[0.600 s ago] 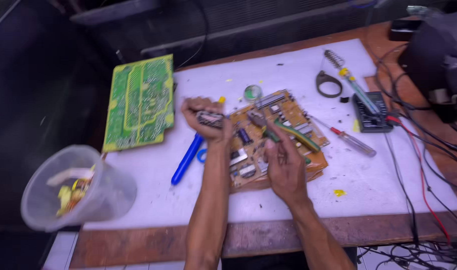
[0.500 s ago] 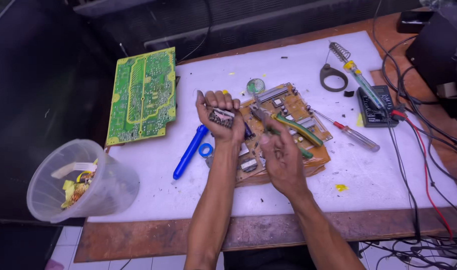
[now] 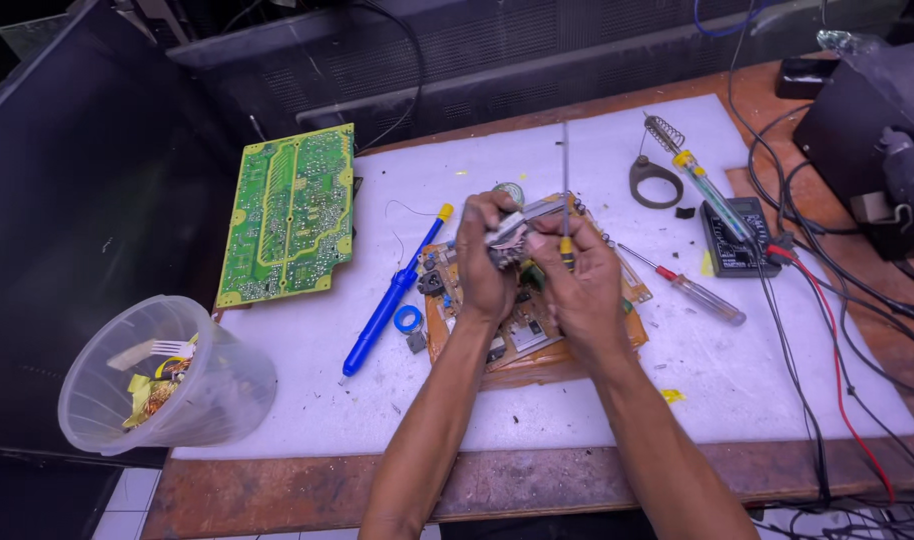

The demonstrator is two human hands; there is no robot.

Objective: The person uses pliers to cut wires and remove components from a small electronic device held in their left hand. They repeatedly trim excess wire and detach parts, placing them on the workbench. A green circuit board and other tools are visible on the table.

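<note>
Both my hands meet above a brown circuit board (image 3: 522, 345) lying on a white mat (image 3: 767, 380). My left hand (image 3: 485, 268) grips a small grey component (image 3: 507, 238) lifted just over the board. My right hand (image 3: 584, 292) is closed on a screwdriver (image 3: 565, 170) with a yellow-green handle. Its thin shaft points straight up and away from me, and the handle end sits against the component. My fingers hide the point where tool and component meet.
A green circuit board (image 3: 292, 215) lies at the mat's left edge, with a blue desoldering pump (image 3: 387, 310) beside it. A clear plastic tub of scraps (image 3: 167, 380) sits front left. At the right are a soldering iron (image 3: 707, 190), a red-handled screwdriver (image 3: 692, 290), a small meter (image 3: 732, 240) and cables.
My right hand has risen from the board to join the left, and the screwdriver now stands upright. My left hand has kept hold of the component.
</note>
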